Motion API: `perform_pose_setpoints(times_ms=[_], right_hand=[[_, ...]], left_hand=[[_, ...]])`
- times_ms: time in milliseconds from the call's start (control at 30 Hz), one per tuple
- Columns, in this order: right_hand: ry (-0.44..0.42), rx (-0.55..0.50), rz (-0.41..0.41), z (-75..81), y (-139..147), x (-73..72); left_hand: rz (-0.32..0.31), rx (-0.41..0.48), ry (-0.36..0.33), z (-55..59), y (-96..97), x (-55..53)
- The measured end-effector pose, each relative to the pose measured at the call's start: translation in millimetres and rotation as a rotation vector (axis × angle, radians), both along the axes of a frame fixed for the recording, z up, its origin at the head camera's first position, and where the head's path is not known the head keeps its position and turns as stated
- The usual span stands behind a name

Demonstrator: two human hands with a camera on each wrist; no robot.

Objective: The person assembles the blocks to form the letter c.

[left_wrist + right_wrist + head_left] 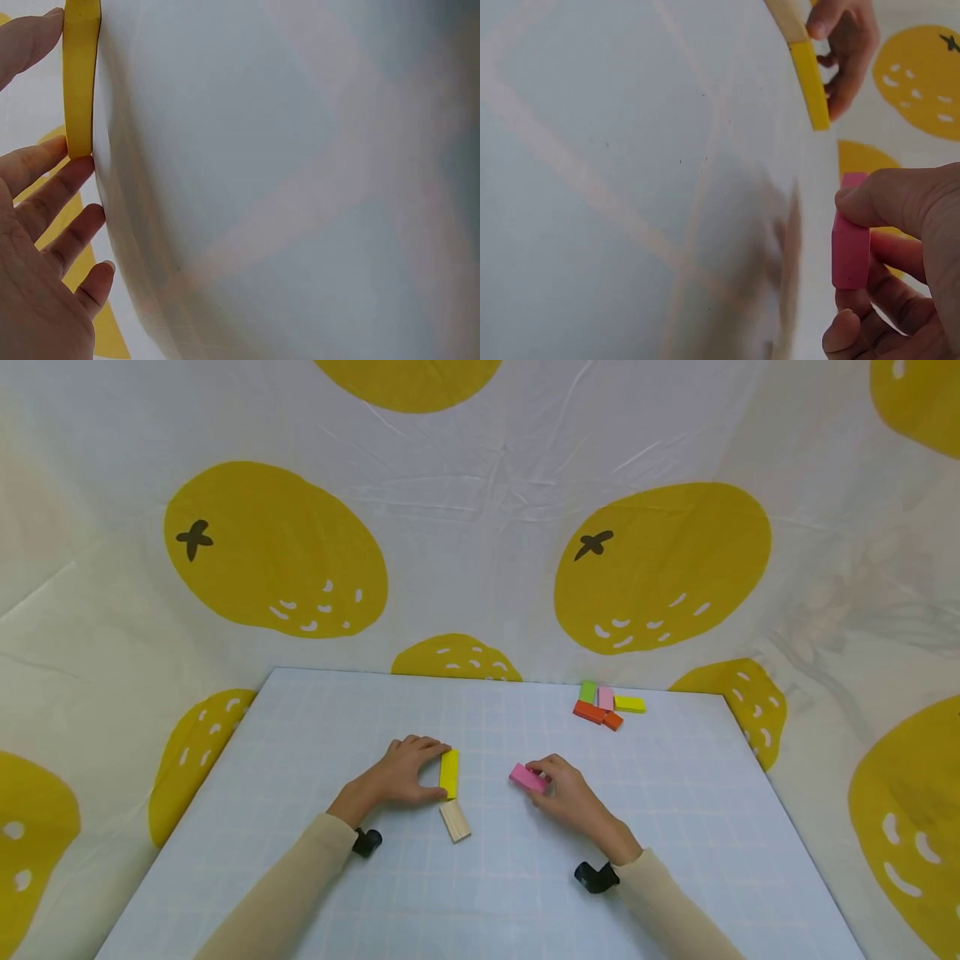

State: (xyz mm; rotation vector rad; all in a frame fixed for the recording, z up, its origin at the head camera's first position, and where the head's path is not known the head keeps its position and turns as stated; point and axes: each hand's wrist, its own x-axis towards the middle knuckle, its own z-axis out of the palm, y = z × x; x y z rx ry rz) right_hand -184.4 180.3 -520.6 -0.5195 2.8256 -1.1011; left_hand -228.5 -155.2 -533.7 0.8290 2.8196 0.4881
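Note:
My left hand [405,772] pinches a yellow block [449,774] lengthwise, with the thumb at its near end and the fingertips at its far end. In the left wrist view the yellow block [79,82] lies on the table between thumb and index finger, the other fingers spread. A plain wooden block [455,821] lies at an angle by the yellow block's near end. Off to the right, my right hand [567,791] grips a pink block [527,777] between thumb and fingers. The right wrist view shows this pink block [851,251] held above the table surface.
Near the back edge of the pale checked table [315,893], a group of blocks lies together: a green block [588,692], a light pink block [605,697], another yellow block [629,704] and red-orange blocks [589,712]. Behind the table hangs a fruit-patterned cloth [465,527].

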Motion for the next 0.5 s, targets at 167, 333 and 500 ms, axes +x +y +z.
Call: perform_pose_setpoints(times_ms=[167, 333, 500], right_hand=[[0.004, 0.000, 0.014, 0.9, -5.5, 2.9], [0.031, -0.001, 0.030, 1.8, -8.8, 2.0], [0.037, 0.008, 0.032, 2.4, -11.9, -1.9]], left_hand=[[0.003, -0.009, 0.002, -1.1, -0.5, -0.7], [-0.003, 0.001, 0.006, -1.6, -0.9, -0.8], [-0.013, 0.013, 0.013, -0.1, -1.5, 0.8]])
